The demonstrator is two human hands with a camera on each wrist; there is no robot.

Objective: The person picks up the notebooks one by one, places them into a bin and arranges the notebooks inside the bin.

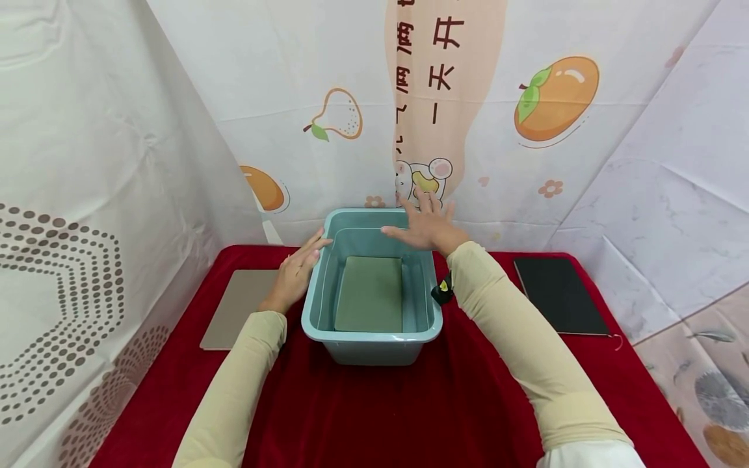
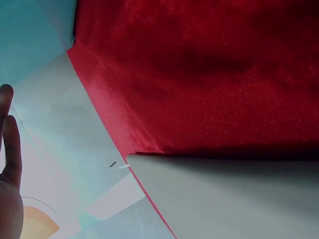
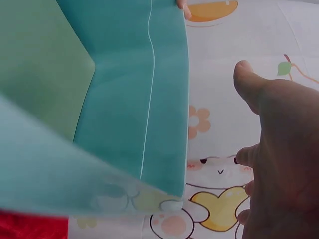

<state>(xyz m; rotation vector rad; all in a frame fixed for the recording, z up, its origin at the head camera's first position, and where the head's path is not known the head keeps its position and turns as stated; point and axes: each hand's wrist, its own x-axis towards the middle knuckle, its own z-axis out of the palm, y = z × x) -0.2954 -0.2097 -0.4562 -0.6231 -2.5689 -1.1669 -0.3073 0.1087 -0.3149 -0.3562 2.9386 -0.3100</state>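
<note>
Head view had a blue tub (image 1: 371, 337) mid-table with a green book (image 1: 371, 296) lying flat on its bottom. Left hand (image 1: 295, 276) was at the left rim near the far corner, fingers pretty straight and touching the edge as far as I could tell, not wrapped round it. Right hand (image 1: 427, 224) was spread wide by the far right corner, holding nothing; the right wrist view showed its fingers apart from the tub.

My read: the step in hand was about the tub itself, arms round it with neither hand gripping yet. Shifting it would call for fingers curled under both rims; going for the book instead would mean dipping a hand inside and getting a fingertip under an edge.

As for room, the book's near edge sat close to the front wall, with more floor showing behind it. Far side was tight, since the wall sheet (image 1: 266, 117) hung just behind the tub. Red cloth (image 1: 374, 409) lay bare in front, so towards the person looked easiest. Sideways, a grey book (image 1: 240, 305) on the left was nearer than the black book (image 1: 562, 296) on the right.
</note>
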